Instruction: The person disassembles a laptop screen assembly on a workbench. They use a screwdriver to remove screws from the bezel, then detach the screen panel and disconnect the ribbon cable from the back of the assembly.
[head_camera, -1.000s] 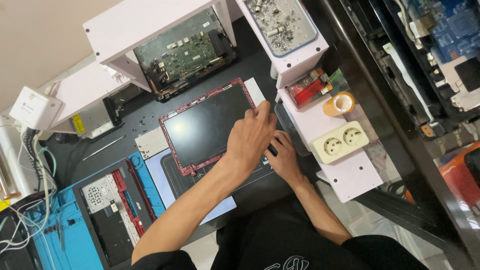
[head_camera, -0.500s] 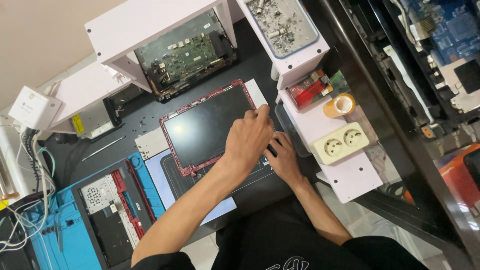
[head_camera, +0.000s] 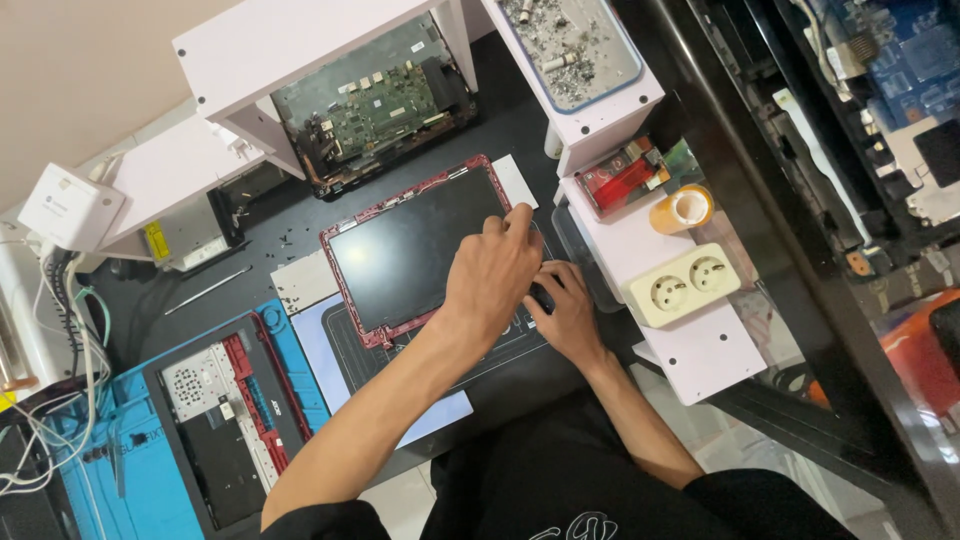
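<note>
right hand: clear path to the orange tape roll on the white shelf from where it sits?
Probably yes. The right hand rests at the red-framed screen panel's right edge, under the left hand. The orange tape roll stands on the white shelf just beyond, with nothing between them.

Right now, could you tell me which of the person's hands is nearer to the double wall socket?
The right hand: it lies just beside the double socket. The left hand rests farther off, over the red-framed screen.
</note>
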